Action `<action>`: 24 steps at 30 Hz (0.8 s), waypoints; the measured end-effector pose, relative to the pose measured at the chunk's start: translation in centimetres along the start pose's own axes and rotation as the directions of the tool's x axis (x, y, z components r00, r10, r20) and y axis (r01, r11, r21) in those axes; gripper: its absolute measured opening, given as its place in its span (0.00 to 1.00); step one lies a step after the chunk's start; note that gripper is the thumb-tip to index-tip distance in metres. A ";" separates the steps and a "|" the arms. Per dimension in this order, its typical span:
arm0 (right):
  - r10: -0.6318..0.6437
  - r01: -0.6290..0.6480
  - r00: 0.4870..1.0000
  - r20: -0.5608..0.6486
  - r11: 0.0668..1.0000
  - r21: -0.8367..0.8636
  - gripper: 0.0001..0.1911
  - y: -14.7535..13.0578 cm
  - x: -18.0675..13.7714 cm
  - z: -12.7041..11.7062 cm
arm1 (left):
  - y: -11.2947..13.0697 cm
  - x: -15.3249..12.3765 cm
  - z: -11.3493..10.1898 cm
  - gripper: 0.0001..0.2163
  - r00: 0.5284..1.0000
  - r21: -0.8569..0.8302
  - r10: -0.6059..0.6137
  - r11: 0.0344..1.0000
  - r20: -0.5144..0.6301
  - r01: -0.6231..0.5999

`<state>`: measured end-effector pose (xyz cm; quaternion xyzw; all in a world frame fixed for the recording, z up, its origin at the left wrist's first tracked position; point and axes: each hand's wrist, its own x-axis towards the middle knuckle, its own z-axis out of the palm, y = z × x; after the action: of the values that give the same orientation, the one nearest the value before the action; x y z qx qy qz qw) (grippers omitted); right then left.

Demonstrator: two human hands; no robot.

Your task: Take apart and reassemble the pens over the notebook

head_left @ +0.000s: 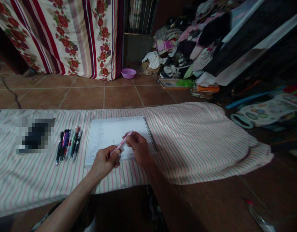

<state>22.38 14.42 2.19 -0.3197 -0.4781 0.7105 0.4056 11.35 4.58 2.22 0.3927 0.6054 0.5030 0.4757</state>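
Note:
A pink pen [121, 143] slants between my two hands, above a white spiral notebook [119, 127]. My left hand [107, 160] pinches its lower end. Near the upper end, the fingers of my right hand [138, 145] are closed on the same pen. The notebook lies flat, its wire binding along the right side and printed lines down the left margin. To the left of it, several pens [68, 143] lie side by side in a row.
A striped cloth [187, 138] covers the low table. A blurred-out dark object [36, 135] lies at its left. Beyond are a tiled floor, a purple basin [128, 73], a floral curtain [66, 38] and a heap of clothes [182, 48]. A plastic bottle [259, 216] lies at lower right.

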 end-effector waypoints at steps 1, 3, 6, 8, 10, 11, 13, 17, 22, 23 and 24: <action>-0.013 0.013 1.000 -0.027 1.000 -0.016 0.08 0.1 0.0 0.1 | -0.1 0.0 0.1 0.15 1.000 0.001 0.002 1.000 -0.005 -0.002; -0.022 0.020 0.998 -0.059 0.999 -0.037 0.10 0.2 -0.1 0.2 | -0.1 0.0 0.1 0.15 1.000 0.000 0.007 1.000 -0.003 -0.007; 0.036 -0.037 0.999 0.028 0.999 0.024 0.10 0.0 -0.4 0.2 | 0.6 0.0 -0.1 0.15 1.000 0.008 -0.005 1.000 0.012 0.005; 0.078 -0.088 0.989 0.124 0.993 0.076 0.12 -0.3 -0.5 0.1 | 1.2 0.0 -0.3 0.16 0.999 -0.003 -0.025 1.000 0.026 0.026; 0.092 -0.108 0.981 0.169 0.990 0.089 0.15 -0.5 -0.6 0.0 | 1.5 0.0 -0.4 0.16 0.998 -0.036 -0.043 0.998 0.046 0.045; 0.096 -0.110 0.981 0.166 0.990 0.083 0.15 -0.6 -0.5 -0.1 | 1.6 0.0 -0.4 0.16 0.997 -0.048 -0.049 0.998 0.055 0.051; 0.105 -0.116 0.985 0.136 0.991 0.070 0.13 -0.4 -0.4 -0.3 | 1.4 0.0 -0.5 0.15 0.997 -0.047 -0.049 0.998 0.065 0.053; 0.073 -0.074 0.997 0.037 0.997 0.032 0.08 0.2 -0.2 -0.1 | 0.5 0.0 -0.3 0.15 0.999 0.023 -0.008 1.000 0.034 0.007; 0.072 -0.072 0.997 0.011 0.997 0.000 0.11 0.0 -0.5 0.4 | 0.4 0.0 -0.4 0.15 0.999 0.052 0.009 0.999 0.037 -0.011; 0.085 -0.087 0.995 0.046 0.995 0.040 0.12 -0.1 -0.6 0.4 | 0.5 0.0 -0.5 0.15 0.999 0.051 0.012 0.999 0.040 -0.014; 0.099 -0.106 0.992 0.083 0.991 0.085 0.14 -0.3 -0.6 0.4 | 0.6 0.0 -0.5 0.15 0.999 0.046 0.013 0.999 0.041 -0.015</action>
<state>22.43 13.75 2.65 -0.2974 -0.4444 0.7630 0.3633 10.84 4.56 2.88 0.4181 0.6044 0.4841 0.4749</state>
